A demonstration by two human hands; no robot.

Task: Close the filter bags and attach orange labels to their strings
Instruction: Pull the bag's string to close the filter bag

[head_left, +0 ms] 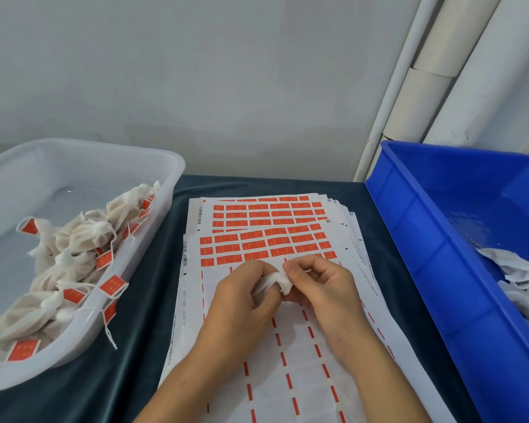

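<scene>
We grip one white filter bag [276, 280] with both left hand [242, 300] and right hand [319, 288], above orange label sheets [266, 242]; the label print is unreadable.

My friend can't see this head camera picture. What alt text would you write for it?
Two bare hands, left hand and right hand, hold a small white filter bag over sheets of orange labels. A white tub of labelled bags sits on the left and a blue bin on the right.
</scene>
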